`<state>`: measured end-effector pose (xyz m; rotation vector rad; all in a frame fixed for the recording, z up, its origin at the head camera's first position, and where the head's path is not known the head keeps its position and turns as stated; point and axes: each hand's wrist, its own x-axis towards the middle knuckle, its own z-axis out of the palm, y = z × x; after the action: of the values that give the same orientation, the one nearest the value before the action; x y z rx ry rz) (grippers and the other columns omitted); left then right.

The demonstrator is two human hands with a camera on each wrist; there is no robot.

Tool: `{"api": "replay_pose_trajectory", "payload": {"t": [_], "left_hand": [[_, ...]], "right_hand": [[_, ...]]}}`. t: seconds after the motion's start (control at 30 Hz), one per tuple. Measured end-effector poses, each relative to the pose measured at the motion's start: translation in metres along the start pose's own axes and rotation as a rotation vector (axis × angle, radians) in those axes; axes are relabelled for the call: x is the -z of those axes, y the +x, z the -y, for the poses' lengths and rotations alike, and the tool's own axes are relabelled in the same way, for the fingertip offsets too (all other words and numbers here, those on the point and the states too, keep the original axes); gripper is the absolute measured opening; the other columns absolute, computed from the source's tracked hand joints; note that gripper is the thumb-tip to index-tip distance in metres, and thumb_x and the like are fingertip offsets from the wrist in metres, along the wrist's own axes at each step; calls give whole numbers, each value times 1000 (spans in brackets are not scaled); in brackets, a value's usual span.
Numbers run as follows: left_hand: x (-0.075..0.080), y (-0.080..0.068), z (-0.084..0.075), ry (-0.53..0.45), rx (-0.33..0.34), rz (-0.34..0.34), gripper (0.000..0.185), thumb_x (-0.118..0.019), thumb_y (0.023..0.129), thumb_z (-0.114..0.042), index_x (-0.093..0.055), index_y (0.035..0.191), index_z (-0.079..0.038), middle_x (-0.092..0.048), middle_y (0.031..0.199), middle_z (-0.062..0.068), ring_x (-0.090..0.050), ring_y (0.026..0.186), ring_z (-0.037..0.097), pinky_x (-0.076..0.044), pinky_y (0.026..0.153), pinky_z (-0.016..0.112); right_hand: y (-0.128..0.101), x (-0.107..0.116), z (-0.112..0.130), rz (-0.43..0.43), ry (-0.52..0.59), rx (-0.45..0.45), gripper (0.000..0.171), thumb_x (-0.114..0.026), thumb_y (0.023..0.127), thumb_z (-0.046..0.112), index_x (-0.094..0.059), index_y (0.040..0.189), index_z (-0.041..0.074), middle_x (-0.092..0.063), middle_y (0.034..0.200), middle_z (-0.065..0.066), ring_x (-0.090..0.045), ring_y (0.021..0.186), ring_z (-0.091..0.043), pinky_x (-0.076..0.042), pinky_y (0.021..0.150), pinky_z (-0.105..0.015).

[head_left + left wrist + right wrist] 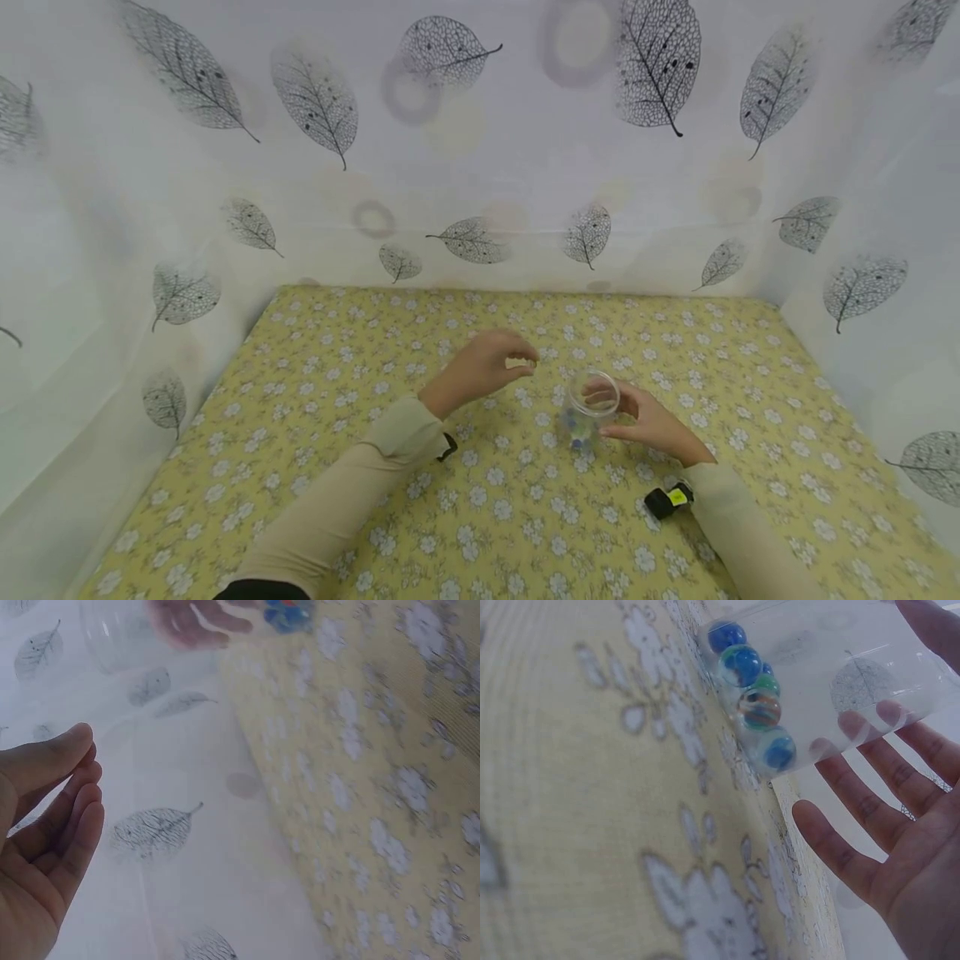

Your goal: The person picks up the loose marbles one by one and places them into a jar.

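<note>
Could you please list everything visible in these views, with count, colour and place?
Clear plastic cup: one, transparent, upright on the cloth near the middle, against the right hand's fingers.
Marbles: at least four, blue, green and striped, at the cup's bottom.
Tablecloth: one, yellow with white flowers, covering the table.
Curtain: white with grey leaf prints, on three sides.
Wrist cameras: two, black, one on each wrist.
Sleeves: two, beige, on both forearms.
Left hand: raised left of the cup, fingers loosely curled, holding nothing visible.
Right hand: fingers straight, touching the cup's side.
</note>
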<state>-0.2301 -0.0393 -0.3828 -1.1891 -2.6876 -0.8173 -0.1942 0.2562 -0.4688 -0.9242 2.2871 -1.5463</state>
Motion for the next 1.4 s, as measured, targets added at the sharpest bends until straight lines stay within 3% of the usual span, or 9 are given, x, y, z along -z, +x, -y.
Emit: {"api": "replay_pose_trajectory", "payload": {"t": [0.23, 0.43, 0.67, 1.07, 1.4], "left_hand": [[1, 8, -20, -43, -49, -7, 18, -69, 86, -16, -71, 103, -11, -69, 101, 1, -65, 92, 16, -53, 81, 25], [-3, 14, -29, -22, -99, -1, 18, -68, 87, -18, -71, 103, -13, -70, 102, -1, -64, 92, 12, -51, 82, 21], [-7, 19, -37, -34, -161, -7, 16, -70, 85, -15, -72, 100, -12, -70, 98, -1, -63, 90, 11, -50, 82, 19], [-20, 25, -43, -22, -180, 30, 16, -70, 85, -16, -73, 99, -9, -71, 97, 0, -64, 90, 13, -49, 83, 19], [-21, 24, -45, -6, -158, 76, 17, -68, 86, -18, -72, 102, -11, -69, 99, -1, -63, 92, 11, -48, 80, 15]], "right_hand": [[1, 1, 1, 8, 17, 1, 58, -63, 86, -3, -37, 138, -6, -46, 131, -29, -55, 116, -20, -50, 90, -23], [1, 1, 2, 10, 13, 15, 59, -63, 86, -3, -36, 137, -9, -46, 130, -30, -55, 116, -20, -50, 90, -22], [1, 1, 2, 14, 30, 9, 59, -63, 86, -2, -36, 138, -7, -46, 129, -32, -56, 115, -15, -51, 89, -24], [0, -1, 3, -14, -25, 5, 58, -64, 85, -3, -39, 138, -2, -48, 128, -31, -57, 114, -20, -49, 91, -23], [-1, -1, 3, -22, -21, 6, 58, -65, 85, 0, -40, 138, -2, -53, 129, -5, -57, 114, -19, -50, 91, -23]]}}
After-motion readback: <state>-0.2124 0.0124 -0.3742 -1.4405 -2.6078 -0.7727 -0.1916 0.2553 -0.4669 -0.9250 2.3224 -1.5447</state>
